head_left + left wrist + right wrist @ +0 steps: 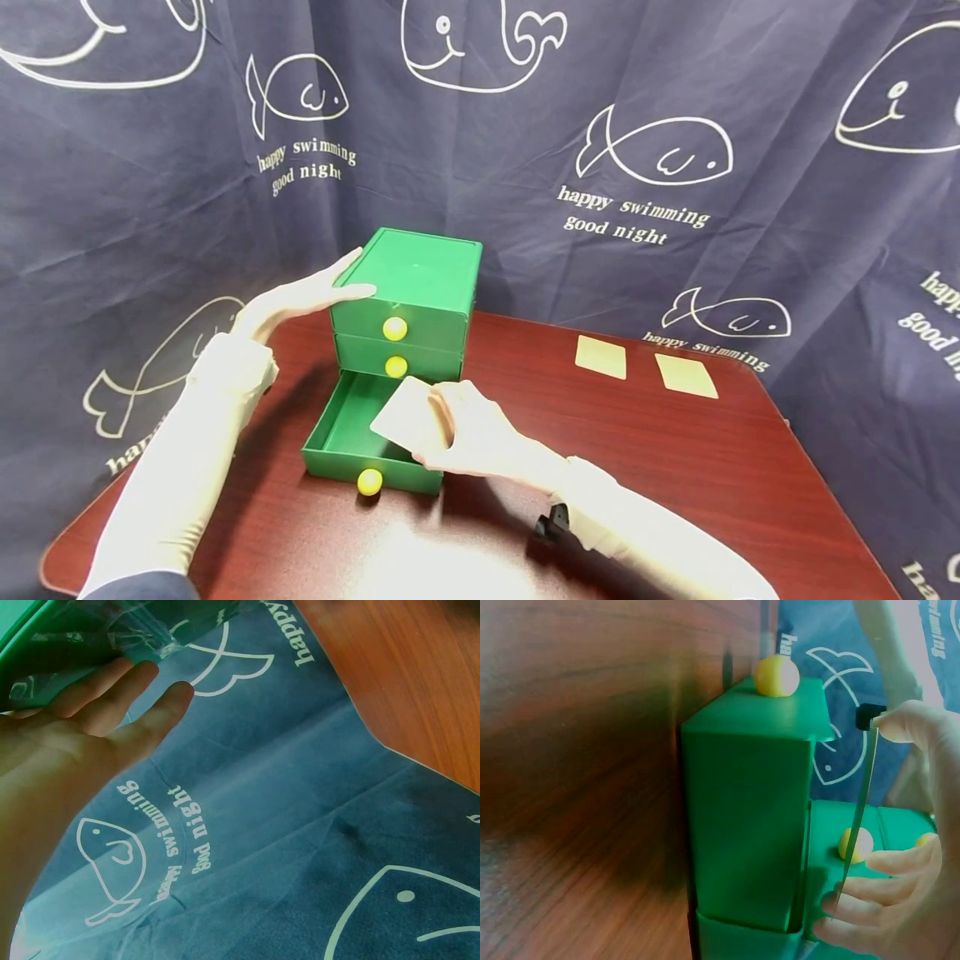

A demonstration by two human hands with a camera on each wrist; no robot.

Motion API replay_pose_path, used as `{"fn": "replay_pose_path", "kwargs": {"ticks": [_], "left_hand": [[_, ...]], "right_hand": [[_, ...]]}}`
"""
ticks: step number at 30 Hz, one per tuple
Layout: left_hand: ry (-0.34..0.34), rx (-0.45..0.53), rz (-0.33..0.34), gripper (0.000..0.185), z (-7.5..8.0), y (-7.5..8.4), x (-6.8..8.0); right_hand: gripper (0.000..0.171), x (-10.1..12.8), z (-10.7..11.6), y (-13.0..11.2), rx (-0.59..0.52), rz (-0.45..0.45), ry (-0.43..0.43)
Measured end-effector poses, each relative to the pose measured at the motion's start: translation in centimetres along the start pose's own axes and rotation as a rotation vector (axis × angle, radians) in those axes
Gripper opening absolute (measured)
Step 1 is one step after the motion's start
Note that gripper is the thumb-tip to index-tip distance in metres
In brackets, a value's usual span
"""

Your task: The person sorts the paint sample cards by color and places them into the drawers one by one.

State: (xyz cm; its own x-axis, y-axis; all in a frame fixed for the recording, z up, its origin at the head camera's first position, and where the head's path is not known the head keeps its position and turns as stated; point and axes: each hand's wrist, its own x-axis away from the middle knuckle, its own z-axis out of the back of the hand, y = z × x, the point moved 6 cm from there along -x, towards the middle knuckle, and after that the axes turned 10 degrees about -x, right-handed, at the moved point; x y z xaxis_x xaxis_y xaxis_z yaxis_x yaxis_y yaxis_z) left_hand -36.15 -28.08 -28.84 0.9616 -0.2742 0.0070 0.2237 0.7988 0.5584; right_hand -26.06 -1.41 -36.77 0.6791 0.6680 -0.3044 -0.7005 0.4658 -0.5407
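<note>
A green three-drawer box (417, 285) stands on the dark red table (675, 467). Its bottom drawer (352, 437) is pulled out, with a yellow knob (369, 482) at the front. My left hand (315, 292) rests flat against the box's upper left side, fingers straight (112, 697). My right hand (465, 429) holds a pale card (408, 414) by its edges above the pulled-out drawer. In the right wrist view the card (859, 817) appears edge-on between thumb and fingers, beside the drawer's green wall (746, 825).
Two more pale cards (601, 357) (686, 375) lie on the table at the back right. The upper two drawers are closed, each with a yellow knob (394, 328). A dark blue cloth with fish drawings (652, 150) hangs behind.
</note>
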Motion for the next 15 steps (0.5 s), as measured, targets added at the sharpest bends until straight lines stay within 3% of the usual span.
{"fn": "replay_pose_path", "kwargs": {"ticks": [2, 7, 8, 10, 15], "left_hand": [[-0.001, 0.003, -0.004, 0.091, 0.0, 0.0, 0.1], [0.003, 0.010, -0.002, 0.090, 0.2, -0.1, 0.3], [0.004, 0.013, 0.000, 0.090, 0.3, -0.1, 0.3], [0.008, 0.019, 0.001, 0.089, 0.4, -0.1, 0.4], [0.018, 0.034, -0.018, 0.088, 0.3, 0.1, 0.7]], "right_hand": [[0.063, -0.7, -0.4, 0.0, -0.040, 0.025, -0.018], [0.063, -1.8, -1.6, -0.1, 0.003, 0.083, -0.047], [0.067, -2.0, -1.8, -0.1, 0.051, 0.097, -0.047], [0.074, -2.1, -2.2, 0.0, 0.117, 0.115, -0.049], [0.072, -1.4, -1.8, 0.2, 0.096, 0.145, -0.014]]}}
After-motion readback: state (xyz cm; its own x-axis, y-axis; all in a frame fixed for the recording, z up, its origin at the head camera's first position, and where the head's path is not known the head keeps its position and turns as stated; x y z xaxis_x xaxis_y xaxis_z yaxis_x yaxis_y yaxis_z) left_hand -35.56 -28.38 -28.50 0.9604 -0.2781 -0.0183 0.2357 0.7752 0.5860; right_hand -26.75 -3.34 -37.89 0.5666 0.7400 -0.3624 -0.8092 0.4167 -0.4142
